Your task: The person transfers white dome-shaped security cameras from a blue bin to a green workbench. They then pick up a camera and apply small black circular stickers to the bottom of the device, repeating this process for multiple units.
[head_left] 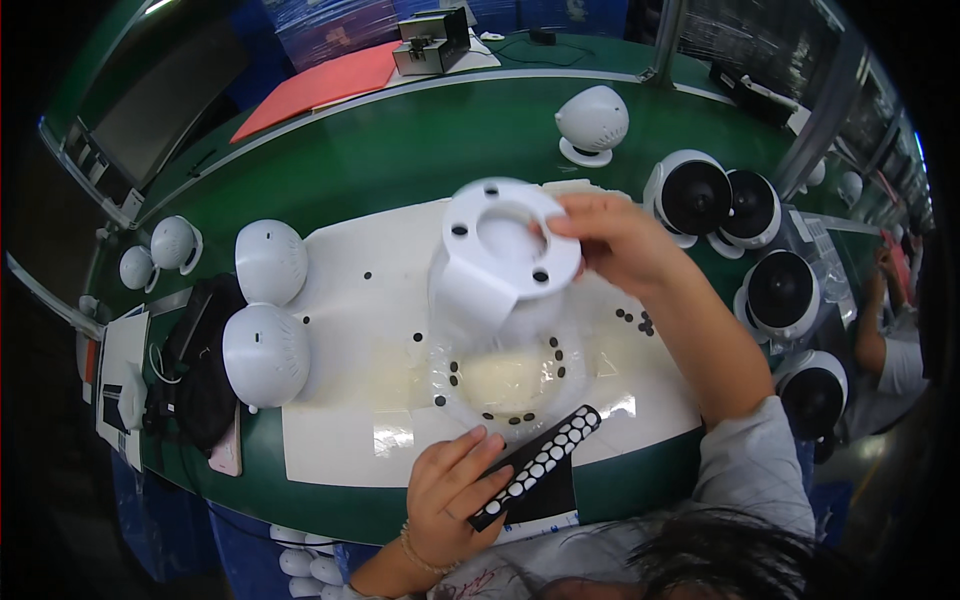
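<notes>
My right hand (625, 245) is closed on the rim of a white ring-shaped base (485, 270), part of a round white device held above the work mat and slightly blurred. Three dark round pads show on the base's flat face. My left hand (445, 495) holds a black strip (548, 456) covered with white round dots, low at the front of the mat. Beneath the device, a clear plastic-like ring (437, 360) lies on the mat with several small black pads (453, 380) around it.
White round devices (266, 355) stand to the left; several with black fronts (783, 294) stand to the right. Another white device (593, 120) stands behind the pale mat (345, 390). A black bag (205, 350) lies at the left. Another person's arm (872, 320) shows at the far right.
</notes>
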A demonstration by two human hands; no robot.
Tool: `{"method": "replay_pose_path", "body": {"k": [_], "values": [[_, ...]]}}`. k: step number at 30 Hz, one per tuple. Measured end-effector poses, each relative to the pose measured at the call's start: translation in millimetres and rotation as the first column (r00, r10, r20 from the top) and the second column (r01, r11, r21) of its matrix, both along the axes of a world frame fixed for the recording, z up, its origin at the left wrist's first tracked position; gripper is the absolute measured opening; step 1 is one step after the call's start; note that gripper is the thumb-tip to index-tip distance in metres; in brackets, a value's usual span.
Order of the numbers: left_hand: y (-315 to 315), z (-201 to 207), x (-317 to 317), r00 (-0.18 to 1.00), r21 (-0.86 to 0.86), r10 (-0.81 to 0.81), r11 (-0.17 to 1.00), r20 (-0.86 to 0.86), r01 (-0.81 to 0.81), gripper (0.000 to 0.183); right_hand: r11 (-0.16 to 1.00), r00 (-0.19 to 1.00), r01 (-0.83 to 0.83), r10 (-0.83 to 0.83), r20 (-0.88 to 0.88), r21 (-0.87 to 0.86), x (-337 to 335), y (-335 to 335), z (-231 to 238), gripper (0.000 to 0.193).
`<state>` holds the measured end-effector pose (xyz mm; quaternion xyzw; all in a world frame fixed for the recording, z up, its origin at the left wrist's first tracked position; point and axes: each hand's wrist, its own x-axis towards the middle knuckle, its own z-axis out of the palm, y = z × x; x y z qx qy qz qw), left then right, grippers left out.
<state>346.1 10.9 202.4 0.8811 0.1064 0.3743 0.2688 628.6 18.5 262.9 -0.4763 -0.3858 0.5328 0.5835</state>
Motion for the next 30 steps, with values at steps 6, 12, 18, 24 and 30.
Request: {"method": "replay_pose_path", "body": {"k": [6,12,18,24,30], "values": [[2.1,1.2,-0.2,0.998,-0.044,-0.055,0.997,0.020,0.055,0.036,0.819,-0.100,-0.057,-0.574,0.813,0.571,36.9,119.9,-80.2,0.022],[5.5,1.7,-6.4,0.989,-0.132,-0.128,0.984,-0.070,0.118,0.041,0.963,-0.118,0.259,-0.049,0.992,0.078,60.1,158.1,-101.2,0.031],[2.7,-2.0,-2.2,0.988,-0.192,-0.150,0.971,-0.025,0.143,0.047,0.444,-0.537,0.710,-0.161,0.828,0.547,146.9,115.7,-138.2,0.055],[-0.6,3.3,-2.3,0.992,-0.255,-0.124,0.960,-0.003,0.120,0.039,0.605,-0.371,0.545,-0.447,0.814,0.581,125.4,74.4,-83.2,0.032],[-2.2,-0.6,-3.5,0.993,-0.161,-0.095,0.981,0.063,0.105,0.031,0.666,0.024,0.480,-0.660,0.751,0.570,46.0,25.5,-23.1,0.021]]}}
